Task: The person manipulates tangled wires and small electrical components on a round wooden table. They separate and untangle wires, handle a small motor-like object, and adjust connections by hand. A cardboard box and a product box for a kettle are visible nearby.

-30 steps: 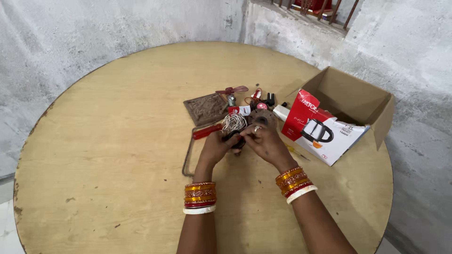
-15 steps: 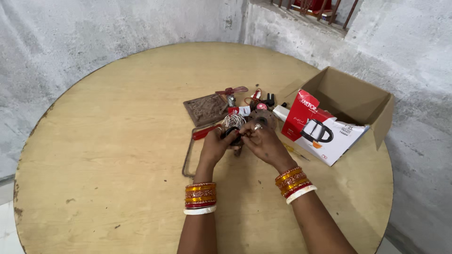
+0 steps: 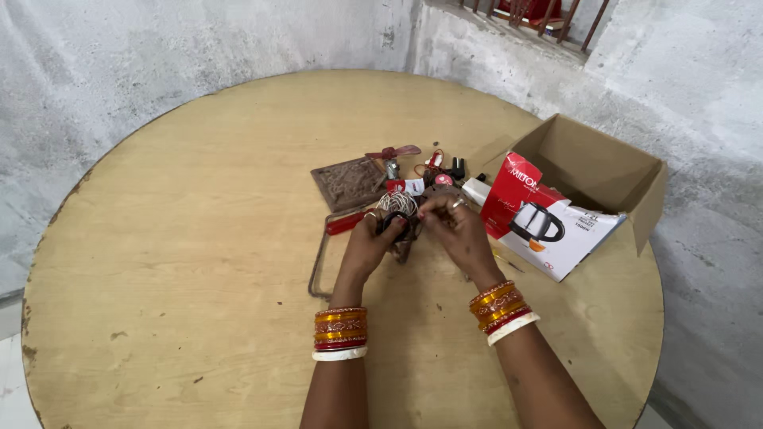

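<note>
Round wooden worktop [image 3: 199, 238], right of centre: left hand [image 3: 373, 242] and right hand [image 3: 457, 230], hardly shifted over the last second, both pinch a small dark part under a wire coil [image 3: 396, 203]; printed kettle carton [image 3: 548, 218] near the right edge; handling continues, nothing set down.
</note>
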